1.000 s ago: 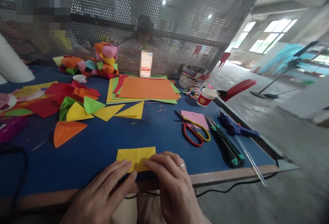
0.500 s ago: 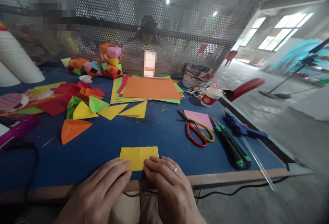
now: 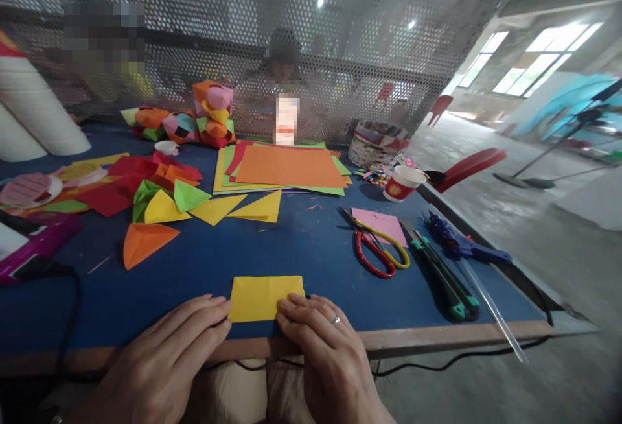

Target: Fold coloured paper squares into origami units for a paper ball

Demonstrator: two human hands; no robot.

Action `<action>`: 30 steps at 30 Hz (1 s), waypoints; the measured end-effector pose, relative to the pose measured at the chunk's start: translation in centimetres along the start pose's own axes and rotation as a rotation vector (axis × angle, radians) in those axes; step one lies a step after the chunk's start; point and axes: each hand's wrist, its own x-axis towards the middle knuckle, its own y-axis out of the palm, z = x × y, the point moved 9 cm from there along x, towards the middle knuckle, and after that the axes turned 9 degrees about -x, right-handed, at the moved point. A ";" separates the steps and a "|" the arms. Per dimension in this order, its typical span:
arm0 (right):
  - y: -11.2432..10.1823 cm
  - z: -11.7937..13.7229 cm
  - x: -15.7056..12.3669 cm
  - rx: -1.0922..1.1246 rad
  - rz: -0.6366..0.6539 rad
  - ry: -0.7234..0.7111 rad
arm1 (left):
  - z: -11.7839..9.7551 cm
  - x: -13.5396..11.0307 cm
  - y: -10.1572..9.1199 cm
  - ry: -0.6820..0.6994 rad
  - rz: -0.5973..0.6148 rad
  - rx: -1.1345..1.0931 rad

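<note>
Left hand (image 3: 170, 346) has slid to the left edge of the yellow paper (image 3: 255, 297), near on the desk (image 3: 291, 249), grip slack and empty; right hand (image 3: 323, 340) covers its near-right corner, pinching unclear. One-sided pressure could twist the paper.

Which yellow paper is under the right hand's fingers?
The flat yellow rectangle by the table's front edge; the other yellow papers lie farther back, untouched.

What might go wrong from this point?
The clear stick overhangs the front edge of the table, so a bump might knock it off. The black cable lies near the left hand and could snag. The yellow paper lies close to that edge and might slide if the right hand drags it.
</note>
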 end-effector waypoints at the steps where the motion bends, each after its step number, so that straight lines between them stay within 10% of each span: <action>1: 0.0 0.0 0.0 0.003 -0.001 0.001 | 0.0 -0.2 0.0 0.016 0.000 0.002; 8: 0.0 0.0 0.0 0.013 -0.012 0.001 | 0.5 -0.8 -0.2 -0.038 -0.040 -0.025; 14: 0.2 0.1 -0.2 -0.001 -0.024 -0.023 | 1.7 1.2 0.8 -0.465 -0.129 -0.032; 30: 0.3 -0.2 -0.6 -0.023 -0.039 -0.066 | 1.7 2.2 3.1 -0.597 -0.120 0.057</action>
